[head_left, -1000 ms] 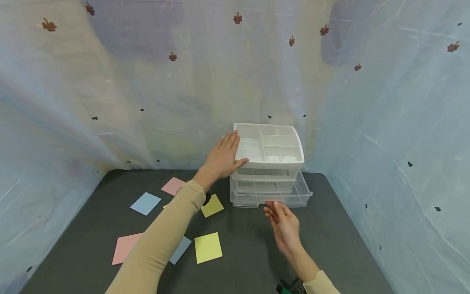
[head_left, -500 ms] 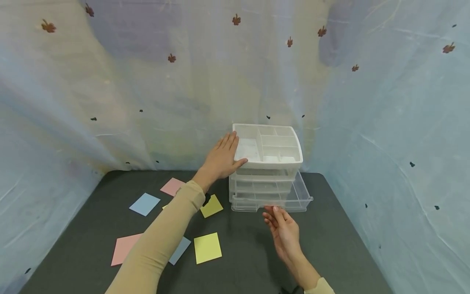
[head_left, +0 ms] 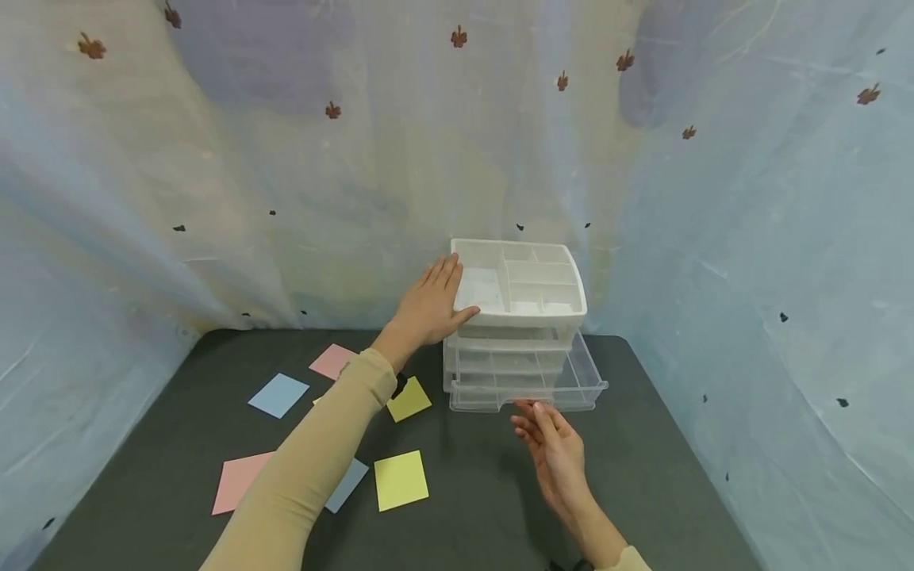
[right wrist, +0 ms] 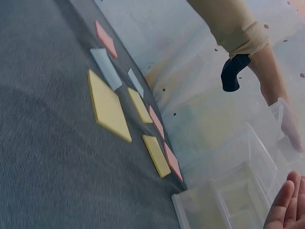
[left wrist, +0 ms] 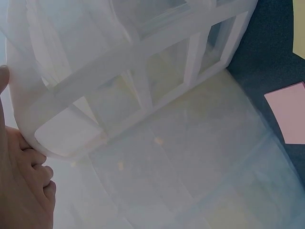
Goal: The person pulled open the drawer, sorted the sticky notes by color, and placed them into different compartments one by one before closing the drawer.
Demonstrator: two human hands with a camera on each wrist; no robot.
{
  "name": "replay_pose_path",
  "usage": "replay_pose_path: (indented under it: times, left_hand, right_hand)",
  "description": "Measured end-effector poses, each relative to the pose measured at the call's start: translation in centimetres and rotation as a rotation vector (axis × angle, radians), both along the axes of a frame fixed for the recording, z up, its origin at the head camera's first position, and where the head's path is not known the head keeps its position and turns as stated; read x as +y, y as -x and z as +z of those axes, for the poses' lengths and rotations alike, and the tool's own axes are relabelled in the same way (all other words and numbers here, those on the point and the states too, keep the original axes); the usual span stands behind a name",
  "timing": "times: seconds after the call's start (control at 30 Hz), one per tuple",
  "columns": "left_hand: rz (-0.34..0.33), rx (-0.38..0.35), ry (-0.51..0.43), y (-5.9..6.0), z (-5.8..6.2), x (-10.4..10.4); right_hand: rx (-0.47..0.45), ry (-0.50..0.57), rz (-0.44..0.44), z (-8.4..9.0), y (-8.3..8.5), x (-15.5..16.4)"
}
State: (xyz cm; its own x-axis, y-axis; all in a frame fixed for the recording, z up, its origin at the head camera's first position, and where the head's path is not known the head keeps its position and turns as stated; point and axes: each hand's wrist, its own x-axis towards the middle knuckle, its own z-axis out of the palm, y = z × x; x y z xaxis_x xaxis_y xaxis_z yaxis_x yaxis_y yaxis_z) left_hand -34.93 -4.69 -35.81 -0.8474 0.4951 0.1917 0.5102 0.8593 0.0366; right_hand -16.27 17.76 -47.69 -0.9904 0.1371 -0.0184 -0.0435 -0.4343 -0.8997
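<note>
The head camera looks forward and down over the table point(head_left: 471, 507); the left wrist's faces the drawer unit point(left wrist: 138, 52) closely; the right wrist's, tilted, shares it.

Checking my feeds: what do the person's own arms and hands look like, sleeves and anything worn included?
The left sleeve and right sleeve are beige. The left hand and right hand wear no gloves. A black, curved device sits at the left wrist; a dark item shows by the right wrist, mostly out of frame.
</note>
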Motion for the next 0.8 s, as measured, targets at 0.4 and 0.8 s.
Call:
replay_pose_path:
  times: [0.4, 0.8]
  left_hand:
    - [-0.014, -0.002, -0.023, 0.0, -0.1, 0.0]
    - [-0.021, 0.003, -0.031, 0.0, -0.3, -0.2]
  right_hand:
    - [0.111, -0.330, 0.152, 0.0, -1.3, 2.8]
    - [0.458, -0.607, 0.094, 2.2, -2.3, 5.7]
